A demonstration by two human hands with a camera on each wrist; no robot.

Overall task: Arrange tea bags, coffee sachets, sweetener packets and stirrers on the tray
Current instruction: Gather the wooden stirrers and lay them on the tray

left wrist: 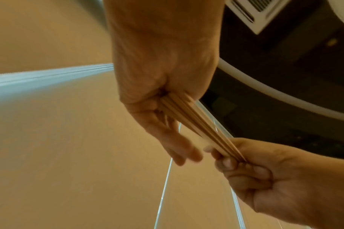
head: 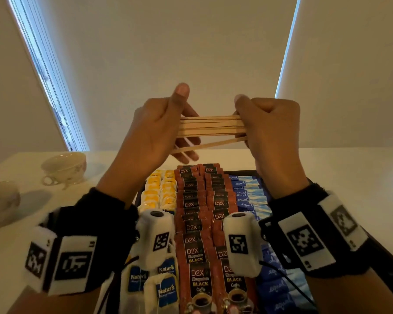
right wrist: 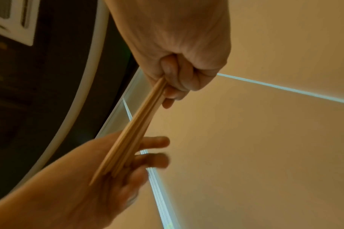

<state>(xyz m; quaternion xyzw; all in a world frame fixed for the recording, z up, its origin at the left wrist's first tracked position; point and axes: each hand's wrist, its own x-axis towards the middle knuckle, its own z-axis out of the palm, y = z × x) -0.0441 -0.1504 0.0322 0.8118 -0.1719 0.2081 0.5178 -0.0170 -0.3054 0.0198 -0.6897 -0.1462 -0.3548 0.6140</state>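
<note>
Head view: both hands are raised above a dark tray [head: 245,171] on a white table [head: 327,168], sharing a bundle of flat wooden stirrers [head: 211,126] held level between them. The right hand [head: 268,125] is fisted tightly round one end. The left hand [head: 156,126] cradles the other end in its palm, thumb up, fingers loosely extended beneath; one stirrer sags lower than the rest. On the tray below, rows run away from the viewer: tea bags [head: 161,288] with blue labels nearest on the left, yellow ones farther back, brown coffee sachets [head: 199,277] in the middle, blue sweetener packets [head: 247,198] on the right. Two pale teacups [head: 65,168] sit on the table to the left. Left wrist view: the left hand [left wrist: 163,86] has the stirrers [left wrist: 194,122] lying against its palm, its fingers nearly straight, while the right hand [left wrist: 265,175] clenches their far end. Right wrist view: the right hand [right wrist: 184,62] curls firmly round the stirrers [right wrist: 133,133], whose other end rests across the blurred, open left hand [right wrist: 116,178].
</note>
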